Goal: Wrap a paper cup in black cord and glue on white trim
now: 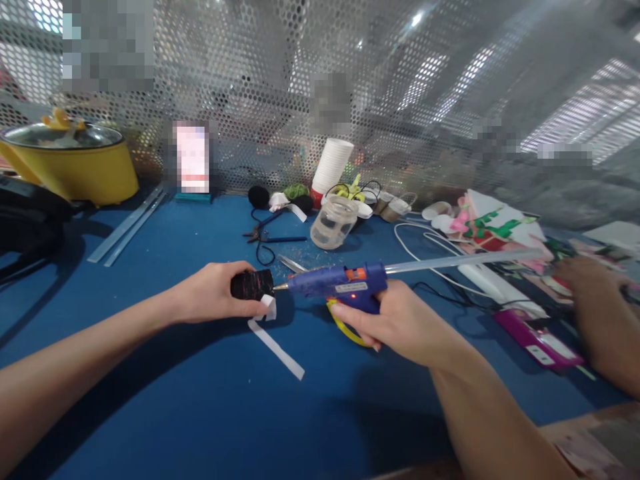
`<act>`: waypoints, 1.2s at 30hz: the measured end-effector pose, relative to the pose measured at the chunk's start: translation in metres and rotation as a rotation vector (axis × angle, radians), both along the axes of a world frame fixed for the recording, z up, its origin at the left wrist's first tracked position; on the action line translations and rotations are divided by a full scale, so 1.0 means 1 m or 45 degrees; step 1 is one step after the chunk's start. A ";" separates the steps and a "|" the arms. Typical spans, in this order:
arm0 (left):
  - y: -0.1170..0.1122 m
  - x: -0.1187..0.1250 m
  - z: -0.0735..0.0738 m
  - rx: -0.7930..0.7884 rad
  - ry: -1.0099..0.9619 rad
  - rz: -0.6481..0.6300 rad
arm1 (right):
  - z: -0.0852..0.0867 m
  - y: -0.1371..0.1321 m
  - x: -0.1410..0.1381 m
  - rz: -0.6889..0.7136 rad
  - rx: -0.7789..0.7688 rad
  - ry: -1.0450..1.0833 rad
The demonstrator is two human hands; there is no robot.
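Left hand (210, 293) is gripping a small black fuzzy cylinder (251, 285), fingers curled around it, just above the blue surface (200, 400) near centre. White paper strip (277, 347) is hanging from the cylinder onto the surface. Right hand (400, 320) is clasping a blue hot glue gun (335, 281), nozzle touching the cylinder. Clear glass jar (334, 222) is standing farther back. Another person's hand (590, 280) is resting far right.

Yellow pot (70, 167), glass jar (334, 222), pliers (265, 232)
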State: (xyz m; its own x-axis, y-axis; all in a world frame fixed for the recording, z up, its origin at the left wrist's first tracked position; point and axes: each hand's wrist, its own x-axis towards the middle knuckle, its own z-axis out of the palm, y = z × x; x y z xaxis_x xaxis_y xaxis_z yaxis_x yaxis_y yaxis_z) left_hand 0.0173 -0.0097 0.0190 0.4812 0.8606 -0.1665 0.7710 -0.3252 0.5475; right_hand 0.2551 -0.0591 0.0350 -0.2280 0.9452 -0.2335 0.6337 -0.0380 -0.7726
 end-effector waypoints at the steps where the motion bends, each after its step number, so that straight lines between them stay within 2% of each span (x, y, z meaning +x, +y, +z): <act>1: 0.000 0.000 0.000 0.006 0.000 -0.002 | 0.000 0.000 0.000 0.013 0.002 0.011; 5: 0.000 0.000 0.000 0.012 -0.002 0.005 | -0.001 0.001 0.000 0.066 -0.017 0.039; 23: -0.001 0.001 -0.004 0.110 -0.007 -0.084 | -0.005 0.008 0.000 0.045 0.039 0.136; 30: -0.001 0.001 -0.002 0.158 0.016 -0.075 | -0.004 0.008 0.004 0.127 -0.037 0.178; 36: -0.002 0.001 -0.004 0.273 -0.019 -0.120 | -0.003 0.009 0.005 0.085 0.011 0.158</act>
State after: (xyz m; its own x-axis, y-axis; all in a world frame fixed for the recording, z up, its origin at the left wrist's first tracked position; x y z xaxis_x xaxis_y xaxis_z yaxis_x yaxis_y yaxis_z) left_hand 0.0179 -0.0116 0.0145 0.5619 0.8269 0.0230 0.7242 -0.5053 0.4692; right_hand 0.2598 -0.0498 0.0319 -0.3170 0.9289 -0.1913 0.5343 0.0083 -0.8452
